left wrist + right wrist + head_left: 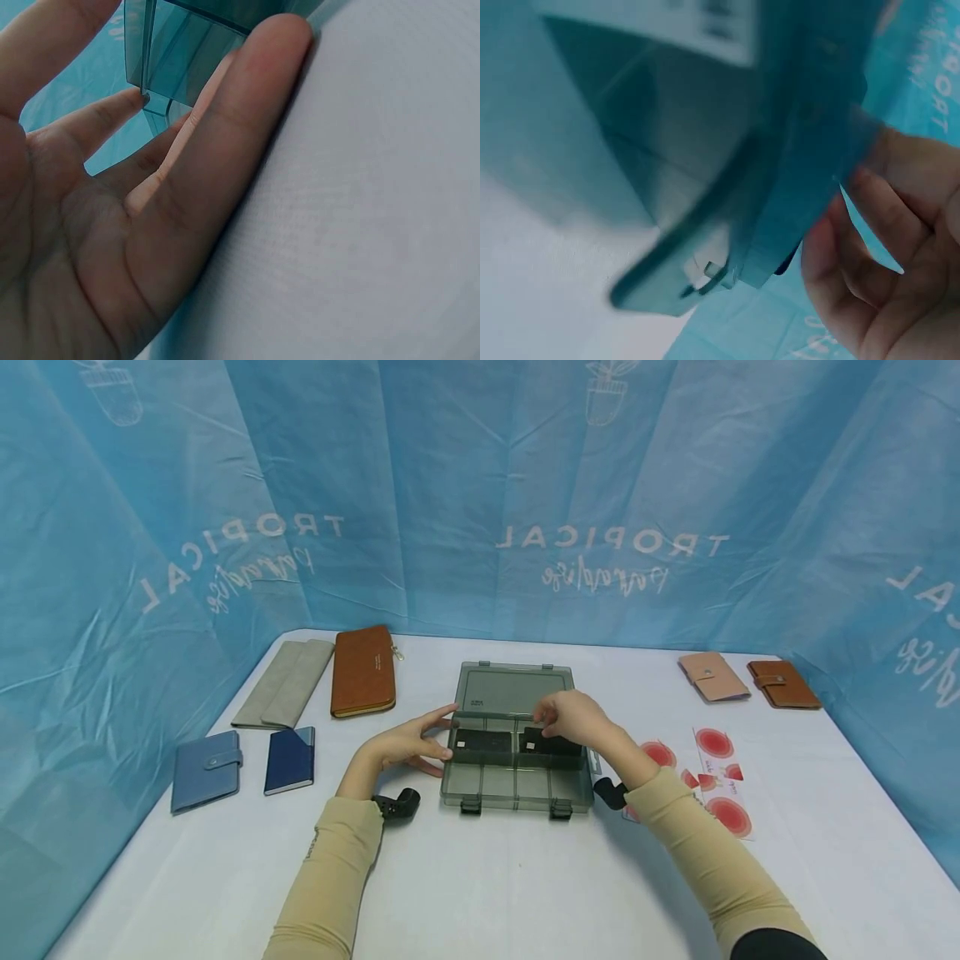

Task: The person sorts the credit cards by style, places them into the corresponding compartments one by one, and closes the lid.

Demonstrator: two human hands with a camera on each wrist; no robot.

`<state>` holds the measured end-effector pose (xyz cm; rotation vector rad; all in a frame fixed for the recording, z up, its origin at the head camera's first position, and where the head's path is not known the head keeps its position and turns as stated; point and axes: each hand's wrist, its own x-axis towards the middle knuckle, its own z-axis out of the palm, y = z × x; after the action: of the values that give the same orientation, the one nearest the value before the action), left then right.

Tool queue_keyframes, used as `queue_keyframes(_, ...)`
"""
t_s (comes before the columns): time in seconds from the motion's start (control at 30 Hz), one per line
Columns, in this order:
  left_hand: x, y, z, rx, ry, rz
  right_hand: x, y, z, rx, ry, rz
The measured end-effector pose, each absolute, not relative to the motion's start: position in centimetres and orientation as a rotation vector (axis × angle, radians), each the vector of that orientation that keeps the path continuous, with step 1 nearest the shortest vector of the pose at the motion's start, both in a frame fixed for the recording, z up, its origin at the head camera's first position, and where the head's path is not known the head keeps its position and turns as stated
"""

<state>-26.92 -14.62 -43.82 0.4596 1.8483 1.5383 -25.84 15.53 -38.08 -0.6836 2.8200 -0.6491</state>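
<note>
A translucent grey-green plastic compartment box (480, 787) lies on the table, its lid (517, 687) folded back at the far side. Along the box's left wall, my left hand (401, 743) rests with spread, fairly straight fingers; its fingertips touch the wall in the left wrist view. Two flat black pieces, each with a small white label, are in the box's back row: a left piece (483, 741) and a right piece (551, 743). Over the right one, my right hand (577, 718) pinches its upper edge between thumb and fingers. The fingertips are partly hidden in the right wrist view.
At left lie a grey-beige wallet (281, 685), a brown zip wallet (363, 672), a light blue wallet (206, 772) and a navy booklet (289, 761). At right are a pink wallet (714, 677), a brown wallet (783, 684) and several red-patterned cards (727, 814) beside my right forearm.
</note>
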Motion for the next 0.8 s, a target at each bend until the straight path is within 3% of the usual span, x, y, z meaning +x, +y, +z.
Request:
queue_keyframes(0.47,-27.0,-14.6,-44.0,0.452,1.86,1.536,-24.9,15.8,-37.7,-0.769,2.774,-0.499)
queue_keyframes(0.8,-27.1,-14.6,-44.0,0.447,1.865,1.528,-23.6,22.7,-37.2,-0.525,2.78,-0.914)
